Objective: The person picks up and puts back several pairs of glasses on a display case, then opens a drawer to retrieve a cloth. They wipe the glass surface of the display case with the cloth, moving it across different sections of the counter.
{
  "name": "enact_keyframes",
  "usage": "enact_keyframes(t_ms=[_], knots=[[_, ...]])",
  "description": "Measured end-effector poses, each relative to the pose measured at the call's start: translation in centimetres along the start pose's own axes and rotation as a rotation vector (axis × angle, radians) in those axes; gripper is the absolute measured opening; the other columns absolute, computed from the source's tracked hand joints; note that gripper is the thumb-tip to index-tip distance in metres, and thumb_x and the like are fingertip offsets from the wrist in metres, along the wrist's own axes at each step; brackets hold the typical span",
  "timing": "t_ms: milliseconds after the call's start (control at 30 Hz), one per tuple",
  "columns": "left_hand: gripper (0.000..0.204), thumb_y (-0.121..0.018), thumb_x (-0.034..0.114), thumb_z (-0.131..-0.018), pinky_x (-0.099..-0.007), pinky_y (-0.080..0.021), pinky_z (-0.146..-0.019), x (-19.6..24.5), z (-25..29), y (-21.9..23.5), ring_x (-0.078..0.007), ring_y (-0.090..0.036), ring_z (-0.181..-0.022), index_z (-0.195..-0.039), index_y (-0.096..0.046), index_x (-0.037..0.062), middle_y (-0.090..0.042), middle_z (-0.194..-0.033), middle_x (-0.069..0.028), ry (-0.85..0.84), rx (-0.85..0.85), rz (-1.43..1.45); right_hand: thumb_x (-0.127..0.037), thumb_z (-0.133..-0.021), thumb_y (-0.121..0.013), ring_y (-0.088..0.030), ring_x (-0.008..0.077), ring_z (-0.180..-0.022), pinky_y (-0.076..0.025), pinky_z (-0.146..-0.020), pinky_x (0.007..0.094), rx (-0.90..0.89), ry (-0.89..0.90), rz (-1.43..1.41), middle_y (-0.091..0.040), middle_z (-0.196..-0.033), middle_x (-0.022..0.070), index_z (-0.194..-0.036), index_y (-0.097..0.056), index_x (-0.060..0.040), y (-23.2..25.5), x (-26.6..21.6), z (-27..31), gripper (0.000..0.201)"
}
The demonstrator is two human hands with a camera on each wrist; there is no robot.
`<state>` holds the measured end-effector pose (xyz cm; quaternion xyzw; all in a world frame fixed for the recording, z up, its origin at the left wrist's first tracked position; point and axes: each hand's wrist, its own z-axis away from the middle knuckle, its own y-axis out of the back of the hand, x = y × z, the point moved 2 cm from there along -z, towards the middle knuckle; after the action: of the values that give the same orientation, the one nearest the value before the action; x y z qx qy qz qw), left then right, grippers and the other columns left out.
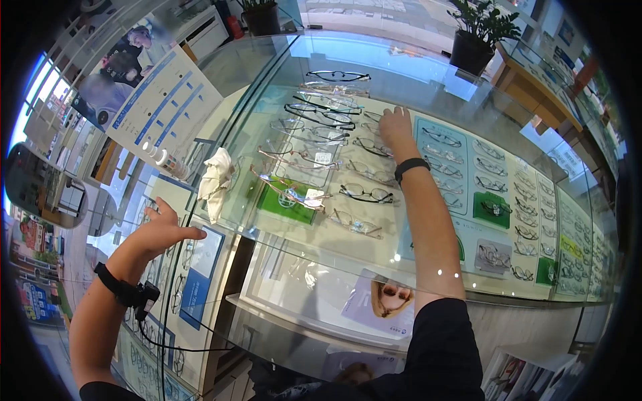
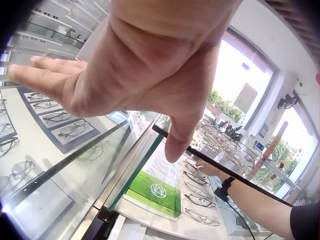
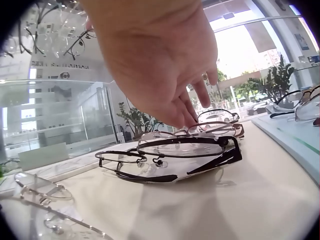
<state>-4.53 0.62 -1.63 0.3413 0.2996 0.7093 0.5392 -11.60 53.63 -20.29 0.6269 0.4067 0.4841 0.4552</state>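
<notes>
In the head view my right hand (image 1: 396,130) reaches into the glass display case (image 1: 321,250), at the far end of a column of eyeglasses. The right wrist view shows that hand (image 3: 165,70) with its thumb and fingers pointing down at brownish eyeglasses (image 3: 215,129); I cannot tell whether they pinch a frame. Black-framed eyeglasses (image 3: 185,147) lie folded in front. My left hand (image 1: 157,227) holds nothing, its fingers spread and thumb stretched out beside the case's glass edge. Seen from the left wrist, the thumb (image 2: 179,145) overlaps the black edge strip (image 2: 220,167).
A crumpled white cloth (image 1: 215,184) lies on the case's left edge. Inside are rows of eyeglasses, a green block (image 1: 287,200) and a light blue tray (image 1: 438,130). A tilted price board (image 1: 160,107) stands at the left; a potted plant (image 1: 478,40) stands behind.
</notes>
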Motion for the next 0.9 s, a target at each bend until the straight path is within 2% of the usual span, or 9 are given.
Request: enact_keyframes(t_ms=[33, 233, 467, 567, 633, 833, 900], knots=[[0.154, -0.086, 0.058, -0.067, -0.049, -0.011, -0.123, 0.0, 0.1, 0.0, -0.066, 0.009, -0.144, -0.143, 0.018, -0.0278, 0.015, -0.142, -0.0618, 0.002, 0.002, 0.008, -0.02, -0.091, -0.061, -0.052, 0.0311, -0.131, -0.032, -0.118, 0.0504, -0.017, -0.014, -0.028, -0.064, -0.126, 0.008, -0.108, -0.076, -0.0063, 0.0, -0.1, 0.0, 0.027], [0.155, -0.087, 0.056, -0.066, -0.0497, -0.011, -0.123, 0.0, 0.0, 0.0, -0.0656, 0.01, -0.145, -0.143, 0.018, -0.0276, 0.017, -0.143, -0.0606, 0.009, -0.003, 0.031, -0.021, -0.091, -0.061, -0.049, 0.0319, -0.133, -0.033, -0.117, 0.0507, -0.077, -0.078, -0.064, -0.061, -0.134, 0.0077, -0.116, -0.073, -0.0059, -0.5, 0.5, -0.2, 0.032], [0.155, -0.086, 0.057, -0.066, -0.0524, -0.009, -0.123, -0.5, -0.6, -0.3, -0.0655, 0.012, -0.144, -0.143, 0.018, -0.0277, 0.017, -0.143, -0.0605, 0.003, 0.009, 0.014, -0.02, -0.091, -0.06, -0.049, 0.0326, -0.133, -0.033, -0.116, 0.0512, -0.125, -0.082, -0.107, -0.06, -0.138, 0.0078, -0.117, -0.073, -0.0062, -0.5, 0.3, -0.3, 0.032], [0.154, -0.086, 0.058, -0.067, -0.0536, -0.007, -0.123, -0.5, -0.5, -0.2, -0.0653, 0.014, -0.144, -0.143, 0.017, -0.0278, 0.016, -0.143, -0.061, 0.009, 0.009, 0.002, -0.021, -0.09, -0.061, -0.049, 0.0318, -0.133, -0.034, -0.116, 0.0517, -0.094, -0.076, -0.086, -0.06, -0.138, 0.008, -0.117, -0.073, -0.0071, -0.4, 0.1, -0.1, 0.033], [0.153, -0.085, 0.058, -0.067, -0.054, -0.005, -0.123, -0.3, -0.5, -0.1, -0.065, 0.016, -0.144, -0.143, 0.016, -0.028, 0.014, -0.143, -0.0611, 0.005, 0.0, -0.017, -0.023, -0.089, -0.064, -0.052, 0.0307, -0.13, -0.034, -0.116, 0.0516, 0.039, -0.118, -0.101, -0.062, -0.134, 0.0074, -0.111, -0.076, -0.0086, 0.1, 0.2, -0.1, 0.029], [0.152, -0.085, 0.057, -0.067, -0.0543, -0.004, -0.123, 0.5, 0.1, 0.1, -0.0636, 0.014, -0.146, -0.144, 0.016, -0.0275, 0.012, -0.145, -0.0603, 0.032, -0.006, -0.036, -0.023, -0.083, -0.069, -0.056, 0.0297, -0.124, -0.034, -0.115, 0.0501, 0.175, -0.117, -0.123, -0.069, -0.119, 0.0056, -0.093, -0.079, -0.0109, 1.1, 0.9, 0.3, 0.019], [0.152, -0.085, 0.058, -0.068, -0.0544, -0.004, -0.123, 0.4, 0.0, 0.1, -0.0636, 0.013, -0.146, -0.144, 0.015, -0.0271, 0.012, -0.145, -0.0602, 0.012, -0.007, -0.016, -0.024, -0.084, -0.068, -0.055, 0.0292, -0.124, -0.033, -0.115, 0.0512, 0.17, -0.106, -0.124, -0.068, -0.119, 0.0057, -0.096, -0.079, -0.0113, 1.9, 0.3, 0.5, 0.021]])
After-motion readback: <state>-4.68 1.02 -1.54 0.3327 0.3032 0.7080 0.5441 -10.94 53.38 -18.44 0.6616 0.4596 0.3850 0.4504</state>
